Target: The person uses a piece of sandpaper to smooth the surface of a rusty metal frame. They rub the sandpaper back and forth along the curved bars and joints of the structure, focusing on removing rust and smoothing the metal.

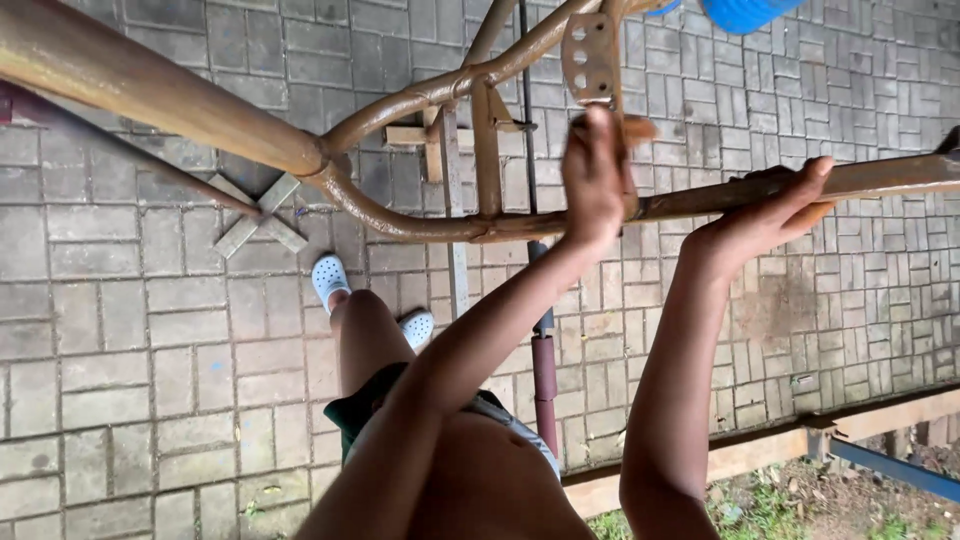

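Right under my two hands was a rusty brown metal frame (420, 225) made of bent pipes, and it sat high off the ground, so I looked down through it at the paving. My right hand (765, 215) was wrapped around the long straight pipe (900, 178) of that frame, fingers curled over the top. I think it held on there to keep the frame from rocking. My left hand (597, 175) was up beside it, just under a flat metal plate with holes (590, 55). Its fingers were closed on something small and brown (635, 128) pressed against the plate, but I could not tell what it was, because the hand hid most of it. I guess that hand was high up because the plate was the spot being worked on.

Beyond the left hand, the pipes curved and met a thick pipe (150, 95) at a joint. Far below my hands were grey paving bricks (120, 340), with a small wooden cross (258, 215) lying flat on them. My white shoes (330, 277) stood on the bricks. Below the right hand ran a wooden beam (760, 450) along the edge of the bricks, with some grass past it. A bit of something blue (745, 12) showed above the hands.
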